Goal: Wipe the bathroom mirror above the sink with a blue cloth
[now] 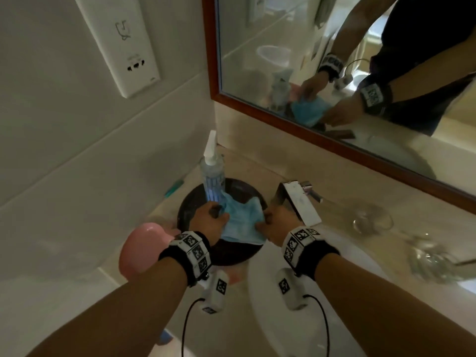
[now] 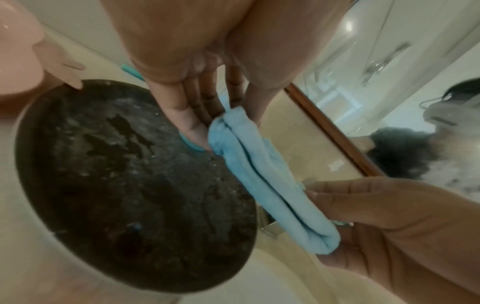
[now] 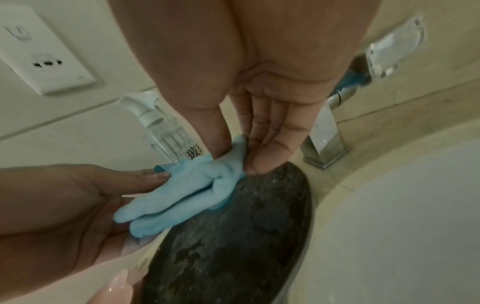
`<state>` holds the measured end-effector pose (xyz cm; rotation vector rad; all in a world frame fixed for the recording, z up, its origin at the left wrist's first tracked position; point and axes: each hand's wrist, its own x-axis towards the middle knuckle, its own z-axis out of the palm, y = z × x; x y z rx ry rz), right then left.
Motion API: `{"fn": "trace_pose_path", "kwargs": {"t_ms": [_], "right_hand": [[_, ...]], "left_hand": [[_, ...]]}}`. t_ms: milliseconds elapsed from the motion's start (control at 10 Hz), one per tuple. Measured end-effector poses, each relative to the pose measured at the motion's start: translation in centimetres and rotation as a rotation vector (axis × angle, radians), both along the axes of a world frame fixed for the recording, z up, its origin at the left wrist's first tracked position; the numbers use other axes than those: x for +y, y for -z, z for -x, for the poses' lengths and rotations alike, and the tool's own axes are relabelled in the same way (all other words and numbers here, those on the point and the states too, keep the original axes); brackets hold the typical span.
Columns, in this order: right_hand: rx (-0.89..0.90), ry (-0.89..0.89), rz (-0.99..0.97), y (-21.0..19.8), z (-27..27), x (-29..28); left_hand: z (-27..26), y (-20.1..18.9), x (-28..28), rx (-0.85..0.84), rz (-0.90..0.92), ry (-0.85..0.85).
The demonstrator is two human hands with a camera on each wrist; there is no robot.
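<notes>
Your left hand (image 1: 210, 220) and right hand (image 1: 277, 224) both hold the blue cloth (image 1: 243, 219), one at each end, over the dark round tray (image 1: 189, 215) on the counter left of the sink (image 1: 322, 305).

Left hand: thumb and fingers pinch the cloth's left end. In the left wrist view the fingertips (image 2: 194, 133) point down toward the tray (image 2: 130, 185), with the gathered end of the cloth (image 2: 259, 181) clamped just beside them. Whether the cloth rests on the tray or hangs just above it, you cannot tell.

Right hand: thumb and fingers pinch the right end. In the right wrist view the thumb presses a fold of cloth (image 3: 187, 189) against the fingertips (image 3: 262, 158), close to the tray rim (image 3: 298, 195).

The cloth is bunched into long folds between the two hands and spans the gap between them.

The mirror (image 1: 334, 47), in its reddish-brown frame, hangs above and beyond the counter, well apart from the cloth; it reflects both hands and the cloth.

A clear spray bottle (image 1: 212, 176) stands on the far part of the tray, just beside your left hand. The chrome faucet (image 1: 298, 199) is just right of your right hand. A pink item (image 1: 141, 251) sits left of your left wrist. Clear glasses (image 1: 372, 219) lie on the counter at right.
</notes>
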<state>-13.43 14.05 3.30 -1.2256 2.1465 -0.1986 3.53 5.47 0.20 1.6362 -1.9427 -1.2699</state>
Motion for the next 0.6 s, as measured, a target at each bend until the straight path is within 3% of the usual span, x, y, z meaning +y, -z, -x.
{"fn": "trace_pose_path", "kwargs": {"t_ms": [300,500,600], "right_hand": [[-0.016,0.031,-0.108,5.2,-2.6,-1.3],[0.065,0.021,-0.182,5.9,-3.2,-1.2],[0.045,0.104,-0.166,5.0,-2.7,-0.7]], "left_hand": [[-1.8,3.5,-1.4,-0.358,-0.1,0.05],[-1.8,3.6,-1.5,-0.38,-0.142,0.047],[-1.4,2.7,-1.4,-0.367,-0.09,0.044]]}}
